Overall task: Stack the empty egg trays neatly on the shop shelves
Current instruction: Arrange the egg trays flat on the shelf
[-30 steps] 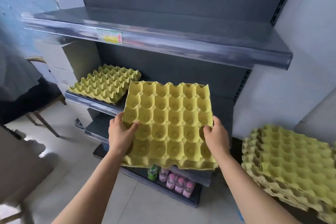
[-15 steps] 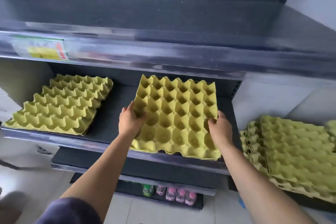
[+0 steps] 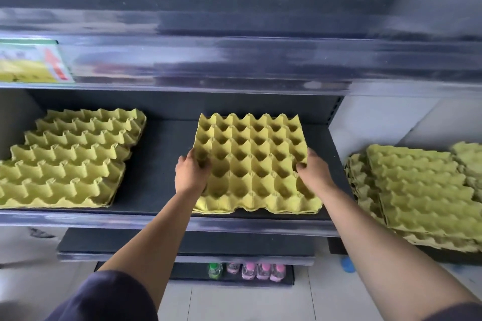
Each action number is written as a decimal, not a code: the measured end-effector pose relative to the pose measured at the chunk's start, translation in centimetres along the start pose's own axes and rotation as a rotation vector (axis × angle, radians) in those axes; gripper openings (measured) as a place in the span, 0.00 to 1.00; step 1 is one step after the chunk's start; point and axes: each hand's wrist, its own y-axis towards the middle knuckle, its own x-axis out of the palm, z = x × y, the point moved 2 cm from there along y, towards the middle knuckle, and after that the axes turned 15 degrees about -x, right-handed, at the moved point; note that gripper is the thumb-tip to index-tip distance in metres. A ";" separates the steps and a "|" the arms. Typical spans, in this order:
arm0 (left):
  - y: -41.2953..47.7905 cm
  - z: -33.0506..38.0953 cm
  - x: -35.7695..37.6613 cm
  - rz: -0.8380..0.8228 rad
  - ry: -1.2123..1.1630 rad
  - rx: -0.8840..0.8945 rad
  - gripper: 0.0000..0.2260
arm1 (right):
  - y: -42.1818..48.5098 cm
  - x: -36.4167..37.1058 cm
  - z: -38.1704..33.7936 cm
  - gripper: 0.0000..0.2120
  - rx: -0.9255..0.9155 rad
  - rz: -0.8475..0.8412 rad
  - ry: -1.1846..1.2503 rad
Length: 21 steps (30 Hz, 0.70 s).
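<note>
Placing step, nearly done: holding the egg tray (image 3: 255, 164) between left grip (image 3: 191, 173) and right grip (image 3: 314, 172), both curled over its side edges, flat on the shelf (image 3: 161, 164). Next, probably: squaring up, letting go, reaching for the pile (image 3: 417, 190) right of the right grip.

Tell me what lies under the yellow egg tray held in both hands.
Beneath the yellow moulded-pulp egg tray, more thin yellow tray edges show at its front, resting on the dark grey shelf board. How many lie below is covered.
</note>
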 end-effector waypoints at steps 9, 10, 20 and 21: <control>-4.2 2.9 -1.5 0.205 0.257 0.201 0.21 | -3.8 -2.8 -2.3 0.25 -0.145 0.122 -0.403; -5.2 3.7 -1.4 0.207 0.277 0.298 0.19 | -4.6 -3.5 -2.8 0.23 -0.213 0.186 -0.435; -19.1 14.6 2.7 0.267 0.352 1.029 0.13 | -13.3 -14.6 2.8 0.14 -0.433 0.628 -0.448; -20.8 15.9 3.6 0.249 0.341 1.075 0.14 | -14.4 -16.3 4.5 0.13 -0.440 0.645 -0.448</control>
